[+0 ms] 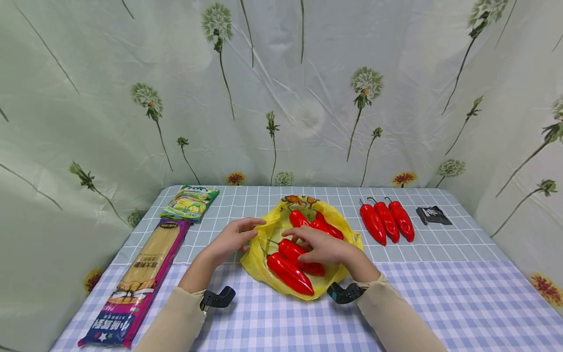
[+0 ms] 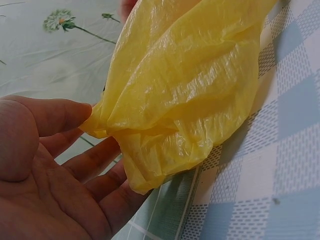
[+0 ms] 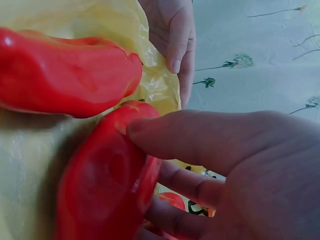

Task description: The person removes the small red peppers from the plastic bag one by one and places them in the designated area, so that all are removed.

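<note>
A yellow plastic bag [image 1: 255, 268] lies with its mouth spread wide, several red peppers inside. My left hand [image 1: 233, 238] pinches the bag's left rim between thumb and fingers, as the left wrist view shows with the crumpled yellow plastic [image 2: 185, 95]. Inside the bag, my right hand [image 1: 323, 244] grips one red pepper [image 3: 107, 175], thumb on one side and fingers on the other. Nearest me in the bag is another red pepper [image 1: 289, 275], beside the gripped one. More red peppers [image 1: 299, 218] lie toward the bag's far side, partly behind my right hand.
Three red peppers [image 1: 387, 221] lie side by side right of the bag, with a small black packet [image 1: 433, 215] beyond them. On the left are a long pasta packet [image 1: 142, 274] and a green-yellow snack bag [image 1: 190, 203]. A flower-print curtain [image 1: 308, 98] hangs behind the table.
</note>
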Demonstrator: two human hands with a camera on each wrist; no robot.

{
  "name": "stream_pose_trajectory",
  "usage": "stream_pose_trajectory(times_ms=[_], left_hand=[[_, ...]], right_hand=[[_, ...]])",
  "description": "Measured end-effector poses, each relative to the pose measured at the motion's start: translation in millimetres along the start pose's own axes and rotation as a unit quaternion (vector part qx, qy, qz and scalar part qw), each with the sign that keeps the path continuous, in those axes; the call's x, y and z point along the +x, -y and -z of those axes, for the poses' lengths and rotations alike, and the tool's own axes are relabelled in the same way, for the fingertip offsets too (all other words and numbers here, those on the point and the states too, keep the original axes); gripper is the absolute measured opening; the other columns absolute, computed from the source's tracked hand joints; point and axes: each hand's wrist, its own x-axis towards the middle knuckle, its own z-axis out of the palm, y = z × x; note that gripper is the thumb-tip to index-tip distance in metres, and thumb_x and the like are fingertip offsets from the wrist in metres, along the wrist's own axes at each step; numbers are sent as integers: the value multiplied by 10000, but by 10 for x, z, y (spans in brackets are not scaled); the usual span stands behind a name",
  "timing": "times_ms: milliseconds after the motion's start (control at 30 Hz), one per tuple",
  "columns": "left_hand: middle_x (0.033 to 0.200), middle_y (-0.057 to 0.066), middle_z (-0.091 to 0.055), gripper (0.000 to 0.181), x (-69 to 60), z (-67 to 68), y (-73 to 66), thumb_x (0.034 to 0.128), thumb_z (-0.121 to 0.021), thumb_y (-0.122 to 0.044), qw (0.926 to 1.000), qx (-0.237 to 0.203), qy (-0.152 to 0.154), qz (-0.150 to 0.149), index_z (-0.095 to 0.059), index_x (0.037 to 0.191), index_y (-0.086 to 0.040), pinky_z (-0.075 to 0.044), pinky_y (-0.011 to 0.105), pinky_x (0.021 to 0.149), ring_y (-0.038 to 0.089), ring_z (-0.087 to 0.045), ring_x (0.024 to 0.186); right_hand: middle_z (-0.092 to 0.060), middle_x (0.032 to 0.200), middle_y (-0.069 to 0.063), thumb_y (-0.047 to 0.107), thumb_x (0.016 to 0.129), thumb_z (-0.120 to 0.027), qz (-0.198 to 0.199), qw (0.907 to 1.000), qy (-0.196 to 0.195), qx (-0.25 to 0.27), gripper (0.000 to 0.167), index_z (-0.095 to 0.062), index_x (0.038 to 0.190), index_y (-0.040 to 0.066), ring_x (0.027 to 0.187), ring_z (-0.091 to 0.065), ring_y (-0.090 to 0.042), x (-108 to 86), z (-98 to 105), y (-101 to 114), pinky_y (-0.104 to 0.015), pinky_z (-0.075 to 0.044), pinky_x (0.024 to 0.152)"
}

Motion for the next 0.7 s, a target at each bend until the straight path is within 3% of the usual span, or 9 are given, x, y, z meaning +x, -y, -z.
stream_pose_trajectory(times_ms=[500, 700], left_hand=[[1422, 87, -576, 338, 0, 26, 9, 1023, -528, -166, 9999, -6, 94, -82, -611, 1349, -197, -488, 260, 696, 212, -551, 1017], [1421, 104, -577, 338, -4, 29, 3, 1023, -528, -169, 9999, 8, 123, -86, -610, 1351, -188, -488, 259, 699, 209, -554, 1009]], right_hand=[[-525, 1325, -43, 66, 900, -667, -123, 9991, -318, -239, 627, -489, 1471, 254, 1203, -509, -231, -73, 81, 27, -437, -548, 942], [-545, 1269, -56, 19, 880, -652, 29, 9969, -701, -345, 614, -529, 1421, 283, 1154, -523, -227, -166, 102, 24, -415, -554, 918]])
